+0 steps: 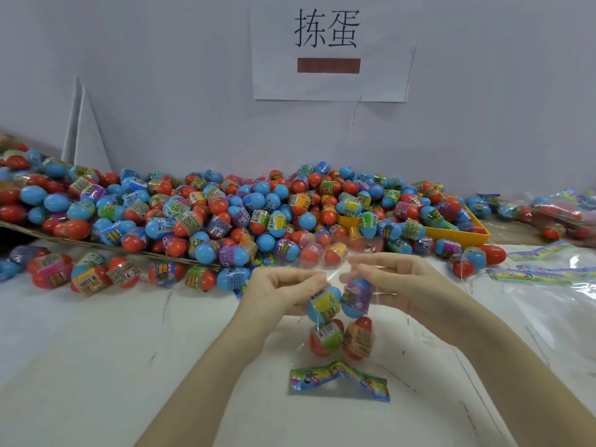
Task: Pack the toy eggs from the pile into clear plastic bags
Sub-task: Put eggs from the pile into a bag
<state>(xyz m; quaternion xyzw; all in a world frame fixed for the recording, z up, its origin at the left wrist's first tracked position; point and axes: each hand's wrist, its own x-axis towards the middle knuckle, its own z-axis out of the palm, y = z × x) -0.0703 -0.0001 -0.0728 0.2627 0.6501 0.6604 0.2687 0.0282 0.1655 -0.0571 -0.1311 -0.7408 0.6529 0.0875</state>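
in the middle of the frame a clear bag (342,321) hangs between both hands, its mouth up and its printed header strip (338,379) lying crumpled on the white table (96,350) below. four toy eggs show inside it: two with blue ends above, two with red ends beneath, stacked close and touching. the left hand (277,293) has its fingers curled in, pinching the film at the bag's upper left edge; the right hand (396,285) does the same at the upper right, fingertips meeting the plastic near the opening. the two hands are near each other, with the top of the bag stretched between them.

the pile of eggs (225,214) runs across the middle band of the frame, spilling over a sheet of cardboard (96,245) at left and a yellow tray (451,233) at right. more filled and empty bags (548,272) lie at the right edge.

the eggs look like light, hard plastic shells wrapped in glossy shrink labels, so they will likely slide against each other and roll if dropped; best taken round the middle, one or two at a time. the bag is thin, limp and slippery and will not hold itself open. gripping it at the rim on both sides, as here, seems the sound hold, since the weight of the eggs pulls the film straight down.

a paper sign (329,50) hangs on the wall at the top centre.
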